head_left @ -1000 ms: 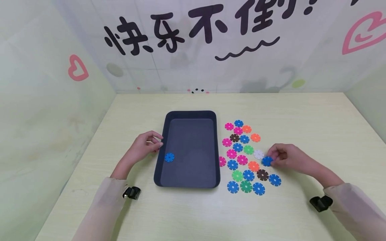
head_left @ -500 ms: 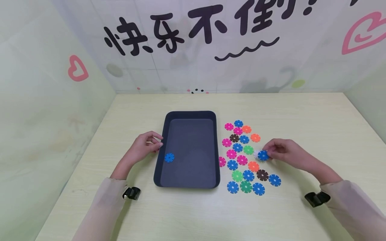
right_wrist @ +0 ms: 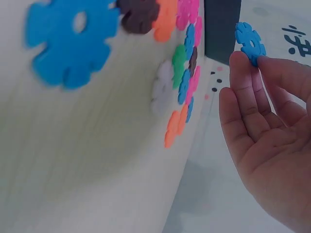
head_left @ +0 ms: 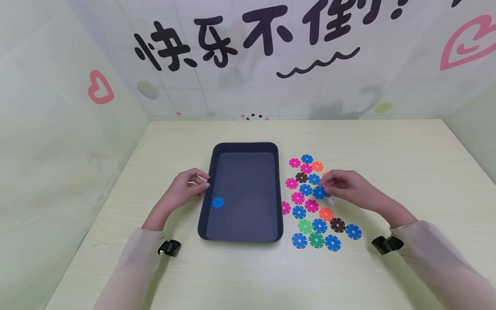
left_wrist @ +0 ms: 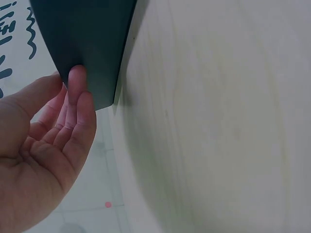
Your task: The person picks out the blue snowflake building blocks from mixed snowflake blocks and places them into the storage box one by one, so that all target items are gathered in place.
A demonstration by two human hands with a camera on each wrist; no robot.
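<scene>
Between thumb and fingertips, my right hand [head_left: 346,187] pinches a blue notched plastic disc [right_wrist: 250,42], a flower-shaped interlocking piece. In the head view this blue disc hovers over the spread of discs, covering the green one there. A white disc [right_wrist: 163,87] lies on the table under the hand. My left hand [head_left: 187,188] is at the left side of the dark tray [head_left: 279,189], its loosely bent fingertips touching the outer wall [left_wrist: 97,43]. One blue disc [head_left: 218,203] sits in the tray near its left wall.
Right of the tray lie several loose discs: pink [head_left: 297,198], blue [head_left: 299,240], orange [head_left: 326,214], green [head_left: 316,240] and brown [head_left: 337,225]. A printed wall [head_left: 248,86] rises behind the pale table [head_left: 248,275], and another wall [head_left: 77,150] stands at the left.
My right hand has carried the blue disc leftward and slightly away from me, past the white disc toward the tray. The left hand and tray have stayed in place.
</scene>
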